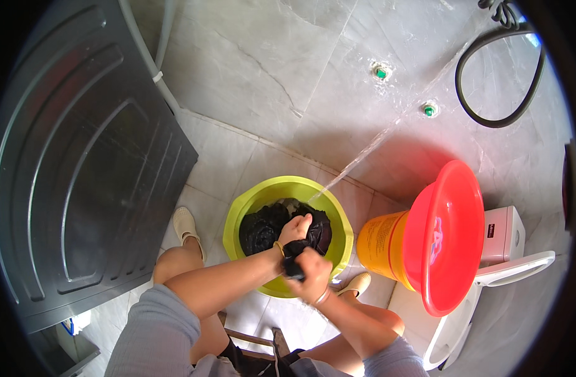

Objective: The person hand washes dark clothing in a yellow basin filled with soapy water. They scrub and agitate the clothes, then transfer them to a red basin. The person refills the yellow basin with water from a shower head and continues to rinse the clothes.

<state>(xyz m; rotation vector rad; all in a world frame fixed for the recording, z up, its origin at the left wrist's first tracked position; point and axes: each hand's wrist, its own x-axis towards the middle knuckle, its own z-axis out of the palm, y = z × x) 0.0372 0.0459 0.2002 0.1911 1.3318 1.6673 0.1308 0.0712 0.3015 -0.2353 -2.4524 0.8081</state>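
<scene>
A green plastic basin [345, 240] stands on the tiled floor between my feet, with wet black cloth [264, 226] bunched in it. A stream of water [368, 151] runs down slantwise into its far side. Over the basin, my left hand [295, 229] is curled with the thumb up, at the upper end of a twisted piece of black cloth [293, 261]. Closer to me, my right hand [311, 273] grips the same cloth and is slightly blurred. My wrists are close together. The part of the cloth inside each fist is hidden.
At the left stands a large dark grey appliance panel [104, 165] with hoses [163, 89] behind it. A red basin [457, 235] rests tilted against an orange bucket [382, 245] at the right, by a white toilet [453, 330]. A black hose [460, 89] hangs on the tiled wall.
</scene>
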